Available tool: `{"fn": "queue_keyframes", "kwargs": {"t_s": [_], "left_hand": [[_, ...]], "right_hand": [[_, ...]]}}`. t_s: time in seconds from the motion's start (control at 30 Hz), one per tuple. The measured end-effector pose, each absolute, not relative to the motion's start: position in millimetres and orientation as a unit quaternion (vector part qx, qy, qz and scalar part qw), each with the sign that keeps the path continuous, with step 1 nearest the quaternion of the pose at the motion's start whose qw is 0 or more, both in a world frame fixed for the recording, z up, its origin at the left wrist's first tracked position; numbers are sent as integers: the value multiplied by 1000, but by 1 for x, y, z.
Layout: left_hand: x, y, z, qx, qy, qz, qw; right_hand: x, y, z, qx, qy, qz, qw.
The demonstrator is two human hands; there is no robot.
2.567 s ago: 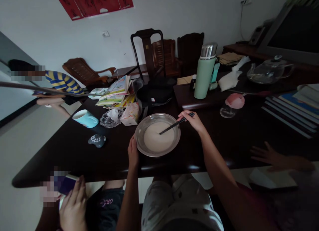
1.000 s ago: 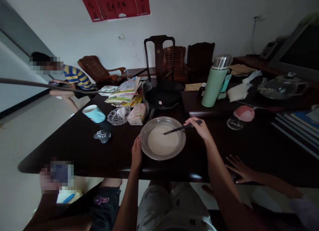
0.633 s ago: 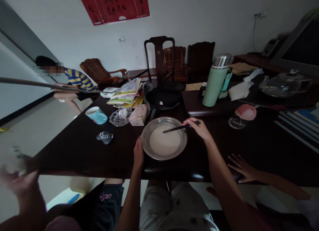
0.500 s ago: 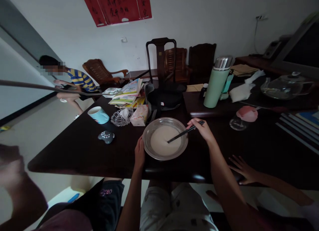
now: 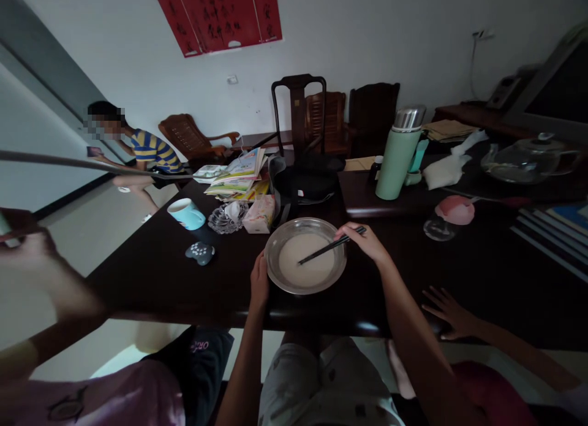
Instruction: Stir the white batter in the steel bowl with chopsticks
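A wide metal bowl [image 5: 272, 263] stands near the table's front edge, with a pale, milky batter [image 5: 316, 266] in it. My left hand [image 5: 260, 282] grips the bowl's left side, its fingers partly hidden behind the rim. Over the bowl's right rim, my right hand [image 5: 361, 241] is closed around dark chopsticks [image 5: 328, 248]. Their tips dip into the batter left of its middle.
A tissue pack [image 5: 258, 214], glass ashtray [image 5: 226, 217], blue mug [image 5: 186, 213] and grey game controller [image 5: 200, 252] lie left. Behind stands a green thermos [image 5: 399, 156]. Another person's hand [image 5: 452, 314] rests flat at right; someone's arm [image 5: 55, 273] is raised at left.
The chopsticks and my right hand have moved a little left through the batter. My left hand stays at the bowl. The neighbour's arm at left has shifted inward.
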State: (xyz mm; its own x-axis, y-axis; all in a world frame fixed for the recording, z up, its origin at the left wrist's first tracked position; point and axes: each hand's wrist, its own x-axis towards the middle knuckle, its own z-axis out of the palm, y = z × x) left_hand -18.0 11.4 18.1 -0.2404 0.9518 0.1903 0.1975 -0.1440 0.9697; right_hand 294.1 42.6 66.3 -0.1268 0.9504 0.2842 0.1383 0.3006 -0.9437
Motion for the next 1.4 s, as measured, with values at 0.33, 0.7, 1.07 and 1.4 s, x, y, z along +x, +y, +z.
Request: {"fn": "queue_keyframes", "kwargs": {"t_s": [0.33, 0.7, 1.07, 1.4], "left_hand": [[-19, 13, 17, 516, 566, 550, 333], [-19, 16, 14, 516, 561, 560, 324], [-18, 13, 18, 524, 554, 554, 334], [-19, 13, 16, 523, 560, 551, 331]], "right_hand": [[298, 43, 69, -442, -609, 410, 516], [299, 43, 68, -439, -605, 425, 511], [301, 43, 66, -454, -599, 402, 523], [300, 44, 65, -465, -590, 387, 535]]}}
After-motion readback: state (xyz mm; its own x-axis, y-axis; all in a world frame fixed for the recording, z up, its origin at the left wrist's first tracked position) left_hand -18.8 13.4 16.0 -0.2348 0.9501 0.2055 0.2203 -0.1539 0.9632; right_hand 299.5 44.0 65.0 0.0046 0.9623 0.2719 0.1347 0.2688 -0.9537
